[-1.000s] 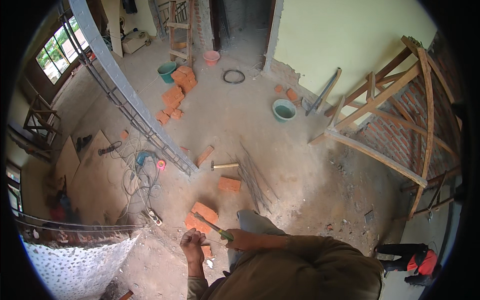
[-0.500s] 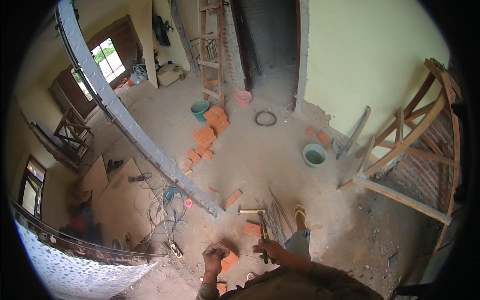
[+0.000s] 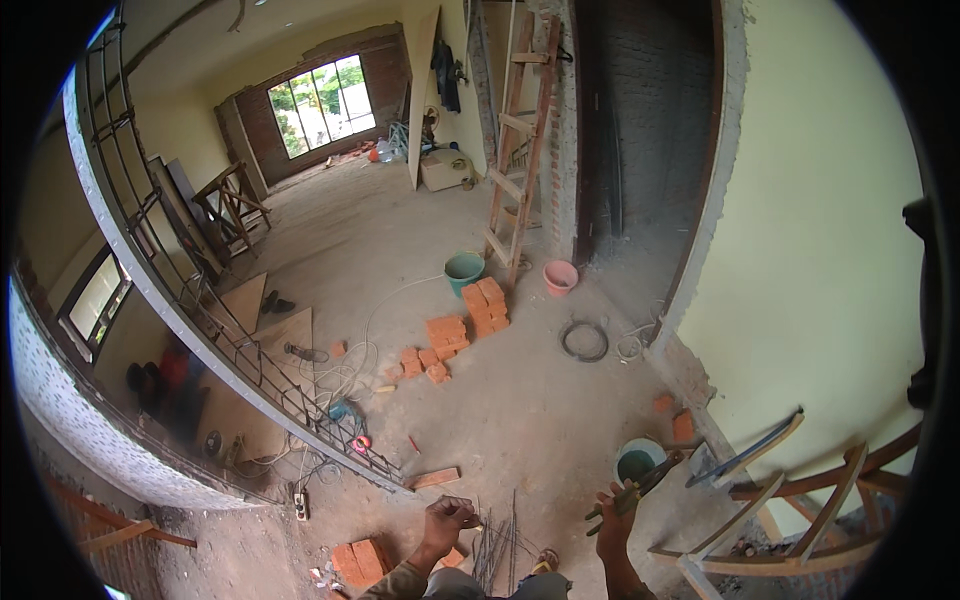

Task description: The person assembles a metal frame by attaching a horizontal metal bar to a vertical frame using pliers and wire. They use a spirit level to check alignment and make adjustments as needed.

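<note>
- Low in the view, right of centre, a pair of pincers (image 3: 654,477) sits in the right hand (image 3: 613,520), whose fingers are wrapped around the handles.
- The pincers look long and slim, with olive-green handles and a darker, brownish head; they slant upward to the right, the handle ends poking out on the hand's left side.
- Behind their head, from this angle, shows a green bucket (image 3: 620,467) on the floor.
- Left of them and well apart, the left hand (image 3: 448,522) has its fingers bent inward; I cannot tell whether they pinch anything.
- Below and between the hands lie thin dark rods (image 3: 491,556), near a sandaled foot (image 3: 546,562).
- Orange bricks (image 3: 358,563) rest left of the left hand.
</note>
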`<state>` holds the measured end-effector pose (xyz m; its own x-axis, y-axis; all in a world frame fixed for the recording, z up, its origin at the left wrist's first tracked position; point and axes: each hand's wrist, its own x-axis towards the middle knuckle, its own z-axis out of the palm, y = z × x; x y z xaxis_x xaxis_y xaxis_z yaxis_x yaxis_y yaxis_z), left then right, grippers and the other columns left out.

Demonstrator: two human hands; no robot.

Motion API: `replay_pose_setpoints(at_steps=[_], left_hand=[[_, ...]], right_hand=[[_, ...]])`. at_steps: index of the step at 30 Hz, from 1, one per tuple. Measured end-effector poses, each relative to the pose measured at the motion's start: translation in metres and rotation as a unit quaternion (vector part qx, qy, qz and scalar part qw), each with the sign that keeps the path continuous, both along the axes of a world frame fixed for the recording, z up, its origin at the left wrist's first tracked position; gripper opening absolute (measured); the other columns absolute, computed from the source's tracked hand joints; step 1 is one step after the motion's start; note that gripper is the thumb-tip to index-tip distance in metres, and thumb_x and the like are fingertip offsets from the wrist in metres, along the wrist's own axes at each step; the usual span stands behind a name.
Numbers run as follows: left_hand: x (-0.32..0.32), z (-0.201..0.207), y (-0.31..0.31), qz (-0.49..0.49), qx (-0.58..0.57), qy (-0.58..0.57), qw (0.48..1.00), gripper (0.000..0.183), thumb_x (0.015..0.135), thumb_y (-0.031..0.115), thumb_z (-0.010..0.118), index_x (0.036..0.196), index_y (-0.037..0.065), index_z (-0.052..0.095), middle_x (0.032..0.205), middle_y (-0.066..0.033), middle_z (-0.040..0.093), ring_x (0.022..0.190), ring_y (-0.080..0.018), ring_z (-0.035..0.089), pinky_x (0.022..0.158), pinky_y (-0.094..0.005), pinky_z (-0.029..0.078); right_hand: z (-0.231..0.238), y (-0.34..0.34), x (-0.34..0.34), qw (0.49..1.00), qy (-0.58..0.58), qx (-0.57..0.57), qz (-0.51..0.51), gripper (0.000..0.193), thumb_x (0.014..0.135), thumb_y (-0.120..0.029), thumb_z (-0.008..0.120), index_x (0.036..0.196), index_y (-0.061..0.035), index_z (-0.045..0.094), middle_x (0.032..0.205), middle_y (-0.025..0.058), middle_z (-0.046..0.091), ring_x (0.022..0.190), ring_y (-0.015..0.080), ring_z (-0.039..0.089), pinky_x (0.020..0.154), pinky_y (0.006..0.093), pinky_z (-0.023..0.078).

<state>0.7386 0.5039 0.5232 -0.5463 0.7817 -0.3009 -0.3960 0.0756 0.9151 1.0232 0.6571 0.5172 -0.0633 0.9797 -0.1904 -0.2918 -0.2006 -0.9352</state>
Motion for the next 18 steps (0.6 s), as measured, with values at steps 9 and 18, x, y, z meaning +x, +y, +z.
replay_pose_setpoints(at_steps=[9,18], left_hand=[[0.042,0.006,0.142,0.034,-0.026,-0.009,0.999,0.01,0.095,0.005,0.067,0.096,-0.005,0.063,0.087,-0.0109,0.068,0.075,-0.0209,0.07,0.073,-0.0367,0.063],[0.031,-0.017,0.336,-0.006,-0.037,-0.185,0.982,0.013,0.095,0.007,0.067,0.101,-0.003,0.062,0.093,-0.0115,0.067,0.079,-0.0231,0.071,0.074,-0.0367,0.062]], right_hand=[[0.053,0.086,-0.013,0.92,-0.282,0.087,0.257,0.028,0.089,-0.011,0.068,0.114,-0.0026,0.06,0.085,0.0106,0.067,0.074,0.0189,0.067,0.068,0.0341,0.054],[0.032,0.224,-0.096,0.874,-0.411,0.151,0.211,0.028,0.089,-0.015,0.068,0.109,-0.0015,0.054,0.094,0.0178,0.071,0.089,0.04,0.069,0.079,0.0467,0.053]])
